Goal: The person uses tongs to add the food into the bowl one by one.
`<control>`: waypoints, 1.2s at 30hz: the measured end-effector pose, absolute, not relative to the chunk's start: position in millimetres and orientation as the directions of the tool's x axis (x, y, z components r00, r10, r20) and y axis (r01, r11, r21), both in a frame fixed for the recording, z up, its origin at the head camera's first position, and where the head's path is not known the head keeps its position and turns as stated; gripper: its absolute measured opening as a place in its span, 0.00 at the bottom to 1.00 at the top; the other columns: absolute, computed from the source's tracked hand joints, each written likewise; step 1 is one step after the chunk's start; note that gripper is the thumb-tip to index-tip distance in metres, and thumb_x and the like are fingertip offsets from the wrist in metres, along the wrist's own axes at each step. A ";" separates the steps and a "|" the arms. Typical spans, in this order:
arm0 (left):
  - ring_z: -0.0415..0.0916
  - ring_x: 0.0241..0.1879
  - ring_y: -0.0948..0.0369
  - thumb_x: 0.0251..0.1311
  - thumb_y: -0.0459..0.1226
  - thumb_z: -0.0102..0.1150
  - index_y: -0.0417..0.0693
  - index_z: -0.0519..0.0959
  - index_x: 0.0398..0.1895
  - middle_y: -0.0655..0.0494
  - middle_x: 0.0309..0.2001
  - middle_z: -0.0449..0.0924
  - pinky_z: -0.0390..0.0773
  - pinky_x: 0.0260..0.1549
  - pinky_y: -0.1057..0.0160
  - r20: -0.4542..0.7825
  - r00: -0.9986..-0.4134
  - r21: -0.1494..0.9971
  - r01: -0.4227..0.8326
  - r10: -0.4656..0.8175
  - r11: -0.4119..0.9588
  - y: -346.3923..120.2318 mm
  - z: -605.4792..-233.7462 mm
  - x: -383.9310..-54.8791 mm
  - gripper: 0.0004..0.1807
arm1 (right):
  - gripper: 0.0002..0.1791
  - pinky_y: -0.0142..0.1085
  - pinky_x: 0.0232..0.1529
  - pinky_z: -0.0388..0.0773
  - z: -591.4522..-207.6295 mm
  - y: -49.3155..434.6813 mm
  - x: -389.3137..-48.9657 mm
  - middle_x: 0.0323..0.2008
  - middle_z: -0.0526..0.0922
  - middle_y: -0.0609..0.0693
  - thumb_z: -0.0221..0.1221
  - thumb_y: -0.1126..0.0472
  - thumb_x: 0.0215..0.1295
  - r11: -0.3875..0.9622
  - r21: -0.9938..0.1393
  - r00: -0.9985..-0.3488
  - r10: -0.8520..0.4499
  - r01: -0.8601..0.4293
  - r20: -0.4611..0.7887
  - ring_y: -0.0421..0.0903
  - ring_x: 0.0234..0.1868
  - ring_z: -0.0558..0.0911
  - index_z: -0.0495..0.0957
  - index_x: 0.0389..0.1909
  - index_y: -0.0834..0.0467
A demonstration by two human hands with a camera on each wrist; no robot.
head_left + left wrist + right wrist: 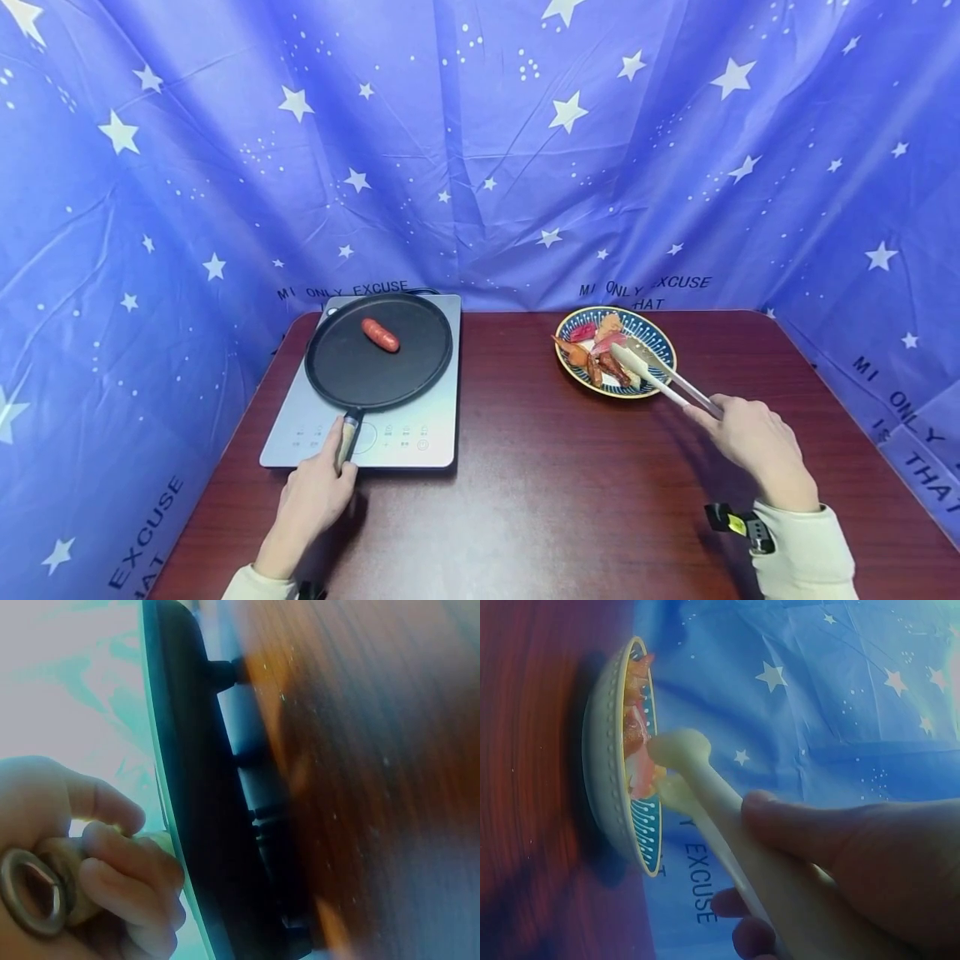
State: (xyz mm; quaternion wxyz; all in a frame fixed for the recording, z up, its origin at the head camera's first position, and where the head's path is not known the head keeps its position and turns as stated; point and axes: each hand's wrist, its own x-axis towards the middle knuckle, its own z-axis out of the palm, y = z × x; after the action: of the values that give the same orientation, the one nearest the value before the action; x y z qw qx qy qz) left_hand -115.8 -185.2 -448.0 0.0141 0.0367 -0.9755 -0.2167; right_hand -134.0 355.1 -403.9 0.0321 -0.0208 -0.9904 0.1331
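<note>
My left hand (318,493) grips the wooden handle (347,440) of a flat black frying pan (360,375), which sits on a silver induction cooktop (442,417). A reddish sausage (380,335) lies in the pan, toward its far side. In the left wrist view, the fingers (127,881) curl round the handle, above a metal hanging ring (31,892). My right hand (757,442) holds pale tongs (678,390) between thumb and fingers. The tong tips reach over a patterned plate (667,354) of mixed food, right at a pink-and-white slice (639,771).
The plate also carries an orange-brown piece (573,354), a dark pink piece (582,333) and several brown pieces. Blue star-printed cloth (480,167) hangs behind and on both sides of the dark red wooden table (525,483).
</note>
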 end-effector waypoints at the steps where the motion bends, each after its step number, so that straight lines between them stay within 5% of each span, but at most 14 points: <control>1: 0.73 0.23 0.48 0.54 0.39 0.50 0.48 0.55 0.73 0.33 0.35 0.79 0.70 0.22 0.47 0.010 -0.997 0.424 -0.066 -0.078 0.903 -185.3 -447.8 -115.8 0.39 | 0.30 0.50 0.16 0.66 -403.9 355.3 -134.0 0.22 0.77 0.61 0.51 0.35 0.62 0.964 -0.265 -0.997 0.048 0.032 0.056 0.62 0.23 0.77 0.79 0.35 0.60; 12: 0.73 0.23 0.48 0.54 0.39 0.50 0.48 0.55 0.72 0.33 0.36 0.79 0.70 0.22 0.47 0.015 -0.997 0.427 -0.063 -0.076 0.902 -184.7 -447.1 -115.9 0.39 | 0.28 0.53 0.21 0.69 -401.5 351.8 -132.4 0.26 0.80 0.61 0.55 0.40 0.62 0.975 -0.220 -0.999 -0.012 -0.019 0.033 0.63 0.27 0.78 0.80 0.44 0.62; 19: 0.73 0.24 0.48 0.54 0.39 0.50 0.48 0.55 0.72 0.33 0.37 0.78 0.70 0.22 0.47 0.012 -0.997 0.428 -0.064 -0.077 0.902 -184.8 -447.4 -115.8 0.39 | 0.22 0.51 0.17 0.66 -400.7 354.8 -131.0 0.20 0.77 0.58 0.56 0.40 0.62 0.975 -0.221 -0.998 0.010 -0.005 0.067 0.62 0.23 0.77 0.80 0.30 0.57; 27: 0.75 0.25 0.46 0.54 0.39 0.50 0.48 0.55 0.72 0.32 0.38 0.79 0.71 0.23 0.46 0.013 -0.997 0.423 -0.066 -0.079 0.904 -185.4 -447.8 -115.8 0.39 | 0.28 0.52 0.17 0.67 -403.3 355.9 -132.9 0.21 0.77 0.63 0.54 0.39 0.62 0.972 -0.232 -0.998 0.036 0.022 0.054 0.63 0.22 0.76 0.80 0.34 0.62; 36: 0.74 0.23 0.48 0.54 0.39 0.50 0.48 0.55 0.72 0.33 0.37 0.78 0.70 0.22 0.47 0.015 -0.997 0.424 -0.064 -0.077 0.903 -184.3 -446.6 -115.5 0.39 | 0.27 0.52 0.18 0.67 -412.2 350.9 -137.0 0.18 0.74 0.57 0.54 0.38 0.62 0.975 -0.220 -0.999 0.045 0.038 0.027 0.59 0.20 0.75 0.76 0.26 0.61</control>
State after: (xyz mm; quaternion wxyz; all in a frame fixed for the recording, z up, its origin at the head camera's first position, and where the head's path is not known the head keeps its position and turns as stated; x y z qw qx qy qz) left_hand -115.5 -184.3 -446.6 0.0156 0.0362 -0.9754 -0.2167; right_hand -137.0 350.9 -412.2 0.0161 -0.0208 -0.9935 0.1106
